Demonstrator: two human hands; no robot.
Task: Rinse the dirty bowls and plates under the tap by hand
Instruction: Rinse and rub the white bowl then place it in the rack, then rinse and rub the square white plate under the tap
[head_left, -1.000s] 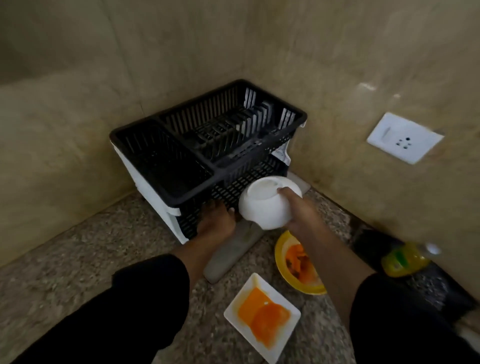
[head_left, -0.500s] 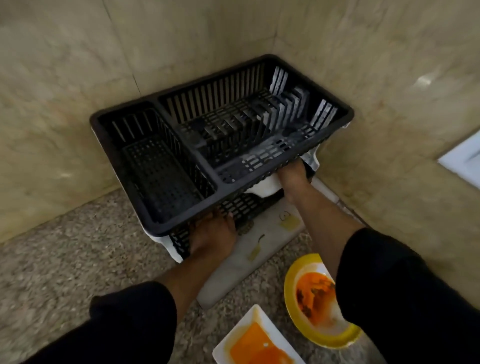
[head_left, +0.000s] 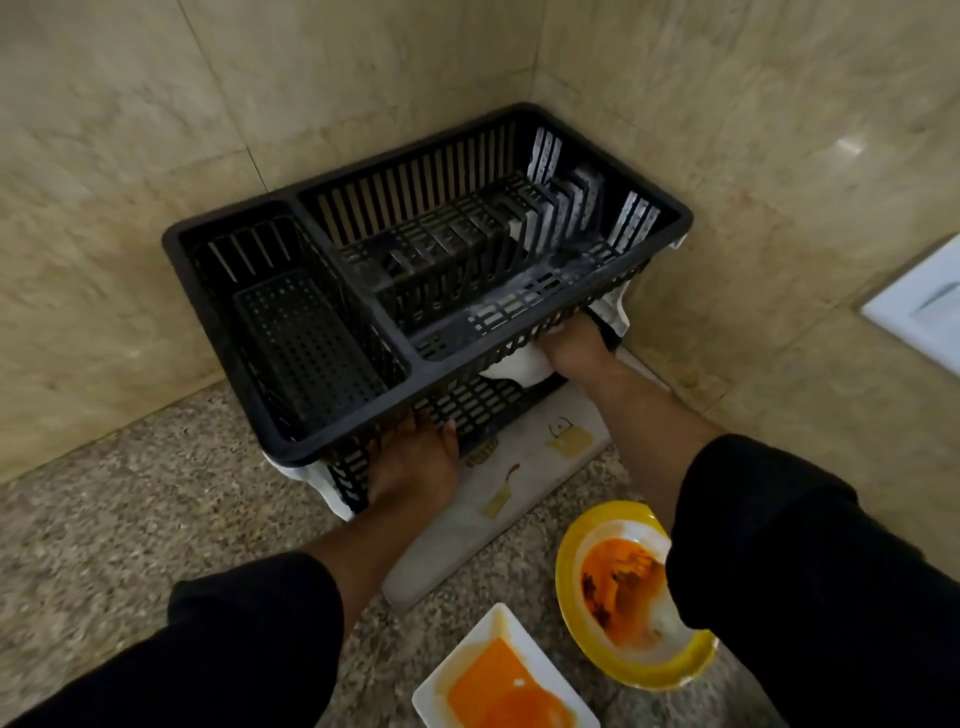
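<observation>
Reaching under the rack (head_left: 400, 364), right hand (head_left: 576, 349) holds white bowl (head_left: 517, 368), facing hidden.

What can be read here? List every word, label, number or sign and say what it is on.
No readable text anywhere.
Drip tray: small yellowish drawings, no letters legible.
White wall plate: no marking legible.
White bowl in the right hand: no print visible.

Both arms are stretched forward, with black sleeves (head_left: 249, 639) pulled up to the forearms. The left hand (head_left: 415, 470) is held palm down, fingers straight and pushed against the black rack (head_left: 306, 338). The right hand (head_left: 576, 348) is reached further in and is touching a white bowl (head_left: 511, 370). Its fingers are hidden.
</observation>
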